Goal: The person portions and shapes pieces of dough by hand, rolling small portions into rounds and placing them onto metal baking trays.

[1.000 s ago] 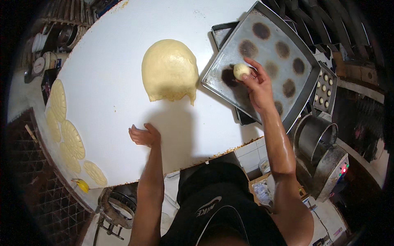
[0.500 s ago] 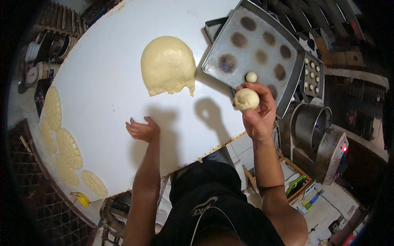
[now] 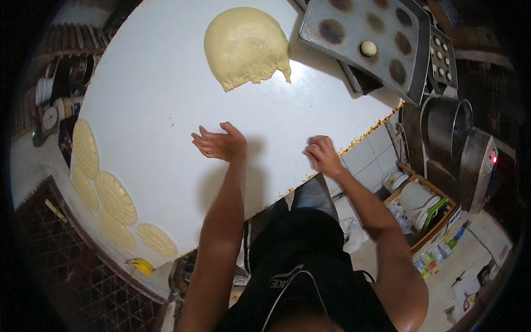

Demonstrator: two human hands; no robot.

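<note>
My left hand [image 3: 219, 143] is held over the middle of the white table [image 3: 155, 127], fingers apart with nothing in them. Close to the table's near edge, my right hand [image 3: 322, 155] is closed, its fingers curled down towards the surface. Whatever may be under those fingers is hidden. Beyond both hands lies a large smooth mass of pale dough [image 3: 246, 47] with a torn near edge. A single small dough ball [image 3: 368, 48] sits on the metal baking tray [image 3: 354, 33] at the far right, among dark round stains.
Several flat patterned dough rounds [image 3: 115, 197] lie along the table's left edge, with a yellow object [image 3: 141, 266] at the corner. Another tray [image 3: 442, 58] with dough balls is at the far right. Below it stand a metal pot [image 3: 448, 124] and a wooden crate [image 3: 434, 227].
My right hand has come down from beside the tray to the table's near edge; the dough piece it held no longer shows. The view has shifted, and my left hand stays open.
</note>
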